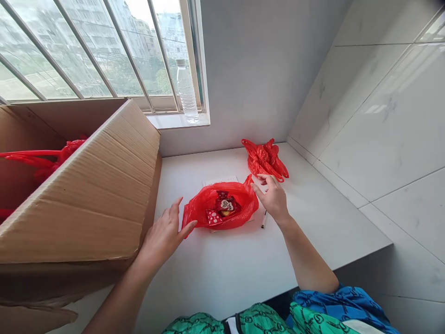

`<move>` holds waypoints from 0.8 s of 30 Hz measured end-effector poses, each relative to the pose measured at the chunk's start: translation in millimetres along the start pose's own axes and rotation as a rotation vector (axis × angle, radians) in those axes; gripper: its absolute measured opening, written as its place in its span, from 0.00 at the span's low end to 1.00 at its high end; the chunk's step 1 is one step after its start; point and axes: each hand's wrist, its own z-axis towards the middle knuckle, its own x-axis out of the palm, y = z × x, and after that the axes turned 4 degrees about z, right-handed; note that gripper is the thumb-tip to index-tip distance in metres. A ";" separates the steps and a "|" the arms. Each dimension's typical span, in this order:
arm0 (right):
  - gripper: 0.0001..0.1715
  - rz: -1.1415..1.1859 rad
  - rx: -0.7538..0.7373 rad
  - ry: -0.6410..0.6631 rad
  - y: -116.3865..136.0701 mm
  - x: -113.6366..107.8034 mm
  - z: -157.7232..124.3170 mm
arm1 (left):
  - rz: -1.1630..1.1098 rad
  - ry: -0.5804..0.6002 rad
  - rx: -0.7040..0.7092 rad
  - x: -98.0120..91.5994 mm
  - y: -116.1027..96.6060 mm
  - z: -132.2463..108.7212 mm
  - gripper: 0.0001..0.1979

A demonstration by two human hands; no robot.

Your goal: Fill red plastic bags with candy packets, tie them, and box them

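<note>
White tabletop [222, 273]: pale and smooth, running from the person's front edge back to a grey wall [257, 69].
Clothing [257, 320]: green with black patterning at the bottom of the view, blue [358, 304] to the right.
Cardboard box [100, 199]: large, at the left beside the left forearm, its flap slanting; red plastic [71, 148] lies inside.
Left hand [166, 229]: fingers and thumb spread wide, the thumb at the near left corner of the open bag.
Open red bag [194, 204]: on the tabletop between the two hands, mouth spread upward.
Packets inside: a dotted red one [213, 217] towards the near left, another with pale lettering [226, 204] in the middle, a bit of yellow below it.
Pen [263, 221]: just right of the bag, partly hidden by the right hand.
Right hand [274, 197]: fingers part-bent, thumb by the bag's raised right corner; whether it pinches the plastic, I cannot tell.
Paper [227, 179]: partly covered, behind the bag.
Second red bag [266, 160]: crumpled, beyond the right hand.
Marbled tiles [378, 116]: covering the right wall.
Clear bottle [187, 95]: upright on the windowsill [170, 121].
Window bars [128, 51]: slanting across the view, with buildings [104, 32] and greenery outside.
</note>
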 end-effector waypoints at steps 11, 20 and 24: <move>0.13 0.683 0.015 0.091 39.9 -22.1 47.0 | -0.844 -0.370 0.166 -41.3 -20.8 -18.2 0.26; 0.11 1.109 0.010 0.058 84.1 -27.2 72.8 | -1.080 -0.906 0.177 -87.9 -49.3 38.7 0.16; 0.11 1.126 0.040 0.080 77.7 -26.0 77.4 | -1.108 -0.943 0.201 -84.6 -43.0 47.4 0.16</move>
